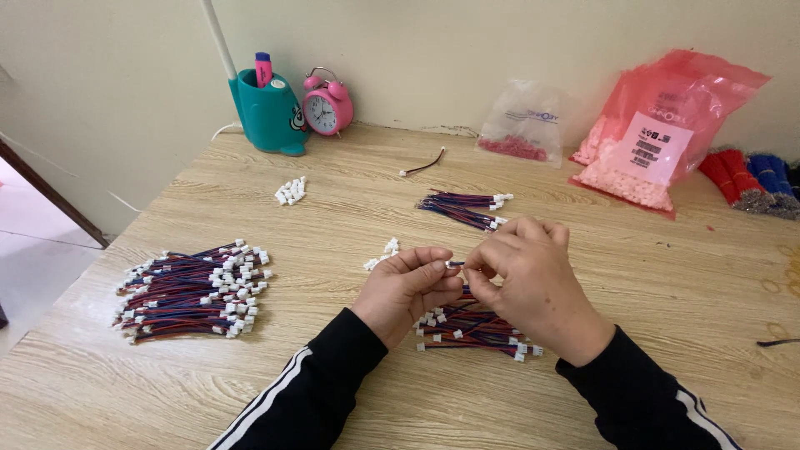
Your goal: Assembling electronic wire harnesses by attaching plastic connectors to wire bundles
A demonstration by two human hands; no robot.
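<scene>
My left hand (pixel 406 291) and my right hand (pixel 529 279) meet above the wooden table (pixel 667 275), fingertips pinched together on a thin wire end (pixel 454 264) between them. Whether a white connector sits on that end is hidden by the fingers. Directly under my hands lies a small bundle of red-and-blue wires with white connectors (pixel 475 329). A few loose white connectors (pixel 383 252) lie just left of my left thumb.
A big pile of finished wires (pixel 193 289) sits at left. Another bundle (pixel 467 208), a single wire (pixel 423 164) and a connector heap (pixel 291 191) lie further back. Teal pen holder (pixel 268 112), pink alarm clock (pixel 327 106), clear bag (pixel 525 125), pink bag (pixel 658 133), red and blue wire bunches (pixel 750 179) line the wall.
</scene>
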